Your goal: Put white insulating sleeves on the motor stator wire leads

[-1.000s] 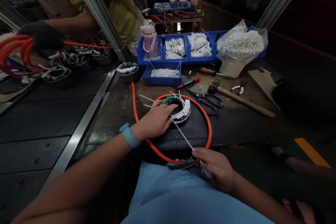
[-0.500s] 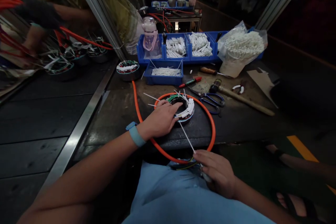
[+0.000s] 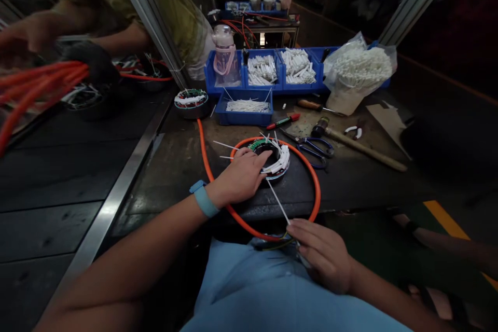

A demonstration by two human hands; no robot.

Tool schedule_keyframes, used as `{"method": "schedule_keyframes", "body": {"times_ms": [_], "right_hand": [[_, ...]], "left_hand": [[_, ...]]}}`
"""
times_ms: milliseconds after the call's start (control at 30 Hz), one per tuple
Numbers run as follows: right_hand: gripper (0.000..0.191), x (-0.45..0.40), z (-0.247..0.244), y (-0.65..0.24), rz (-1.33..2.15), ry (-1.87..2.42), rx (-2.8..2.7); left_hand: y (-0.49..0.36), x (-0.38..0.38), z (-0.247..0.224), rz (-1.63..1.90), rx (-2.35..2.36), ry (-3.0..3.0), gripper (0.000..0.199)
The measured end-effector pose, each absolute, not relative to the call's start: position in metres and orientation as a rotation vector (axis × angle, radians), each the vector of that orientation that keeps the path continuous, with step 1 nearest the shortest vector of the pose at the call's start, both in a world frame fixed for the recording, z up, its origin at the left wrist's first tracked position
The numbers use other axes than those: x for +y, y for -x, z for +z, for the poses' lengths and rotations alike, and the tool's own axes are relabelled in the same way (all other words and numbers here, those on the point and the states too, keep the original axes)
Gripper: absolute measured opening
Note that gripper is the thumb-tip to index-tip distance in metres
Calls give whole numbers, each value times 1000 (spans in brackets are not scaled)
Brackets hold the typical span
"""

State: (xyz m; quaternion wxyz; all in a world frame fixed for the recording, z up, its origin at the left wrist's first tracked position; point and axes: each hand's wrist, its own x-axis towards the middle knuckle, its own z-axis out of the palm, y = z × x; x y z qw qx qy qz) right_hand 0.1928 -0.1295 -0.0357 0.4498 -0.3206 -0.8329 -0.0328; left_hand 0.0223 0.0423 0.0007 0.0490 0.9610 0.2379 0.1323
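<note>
A motor stator (image 3: 279,167), ring-shaped with white sleeves and green parts round its top, lies on the bench inside a loop of orange cable (image 3: 317,187). My left hand (image 3: 243,176) is closed over its near left side, the thumb across the central opening. From the stator's near edge a white cable tie (image 3: 277,201) runs down toward me, stretched straight. My right hand (image 3: 321,251) pinches its far end, close to my body. Something pale shows under the right fingers, too hidden to name. Several other cable ties (image 3: 225,144) stick out of the stator's left and top.
Behind stand a blue tray of cable ties (image 3: 244,118) and blue bins (image 3: 243,83) with white sleeves and a bottle (image 3: 224,57). Scissors (image 3: 317,148), a marker (image 3: 283,121), a mallet (image 3: 361,148) and a screwdriver (image 3: 315,106) lie right. A co-worker's gloved hand (image 3: 91,65) holds orange cables at left.
My hands keep almost the same position, with the cable tie still stretched between stator and right hand. At left, the co-worker's hands and the bundle of orange cables have moved.
</note>
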Motion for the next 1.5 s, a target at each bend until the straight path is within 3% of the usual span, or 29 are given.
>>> {"method": "schedule_keyframes", "body": {"times_ms": [233,767,900,967,1133,1267,1500], "right_hand": [[17,-143,-64,-198,-27,875,-2026],[18,-133,-56,-189,-58,890,-1991],[23,-95,-65,-181,-87,944,-1960],[22,-73,-65,-176,56,1012,-1885],[15,-51,-56,-176,681,1138,-1449],[23,-58,-60,-180,909,1031,-1377],[24,-62,-69,-179,887,1004,-1361]], "left_hand": [[-23,42,2,388,732,-2917,51],[-23,42,0,407,732,-2906,53],[-24,36,-4,577,811,-2701,68],[-24,32,-9,751,868,-2533,72],[-19,27,-22,1014,744,-2601,24],[-15,29,-23,1013,678,-2786,29],[-15,31,-20,1002,644,-2815,27]]}}
